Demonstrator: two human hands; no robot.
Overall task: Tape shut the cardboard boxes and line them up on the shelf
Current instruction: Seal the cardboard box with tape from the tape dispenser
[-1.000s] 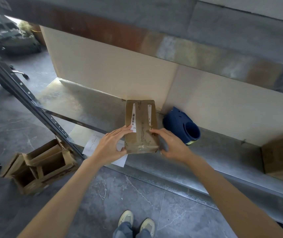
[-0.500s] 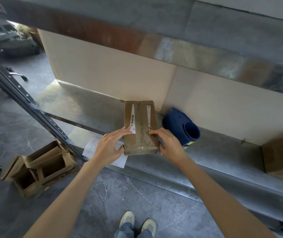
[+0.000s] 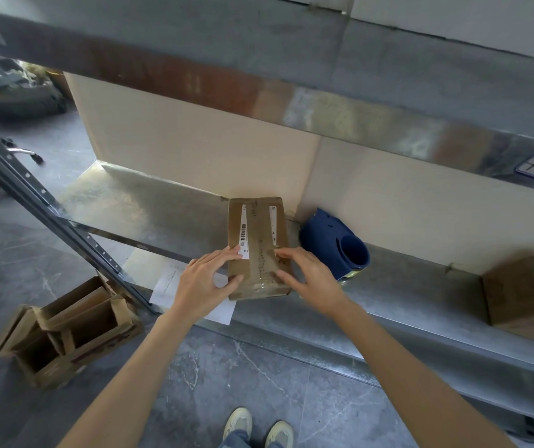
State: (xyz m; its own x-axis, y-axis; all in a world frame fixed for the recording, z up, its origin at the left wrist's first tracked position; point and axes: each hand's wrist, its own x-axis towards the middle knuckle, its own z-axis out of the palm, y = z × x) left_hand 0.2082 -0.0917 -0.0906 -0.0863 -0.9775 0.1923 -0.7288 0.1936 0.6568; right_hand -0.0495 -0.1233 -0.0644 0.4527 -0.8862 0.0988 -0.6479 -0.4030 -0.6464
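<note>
**Taped box on shelf, both hands flat on its near end**

**Location.** The cardboard box [image 3: 257, 221] lies flat on the metal shelf [image 3: 404, 292]. Its far end is at the back panel and its near end is close to the shelf's front edge. A strip of clear tape [image 3: 260, 253] runs along the middle of the top and over the near end. A barcode label [image 3: 243, 234] sits just left of the strip.

**Hands.** The left hand [image 3: 204, 282] rests on the near left part of the top, fingers straight, thumb at the near left side. The right hand [image 3: 307, 276] has spread fingertips on the top by the tape. The grip of both hands is wide and flat and encloses nothing.

**Surroundings.**
- A blue tape dispenser [image 3: 333, 244] lies on the shelf just right of the box.
- A sheet of paper [image 3: 168, 279] shows by the left wrist. Whether it lies on this shelf cannot be told.
- A second box [image 3: 527, 295], blurred, sits well apart at the right.
- Open boxes [image 3: 68, 328] stand on the floor to the left.

**Handling, as judged.**
- **Build:** The box looks small, light and stiff in its walls, but the top flaps would give along the seam, so pressure there should be moderate.
- **Hold:** The tape face is slick. The better hold is on the bare cardboard of the two long sides, one hand on each.
- **Step in hand:** The tape appears to be getting pressed down, and sealing of this box looks close to done. Lining it up with the box at the right is not yet done.
</note>
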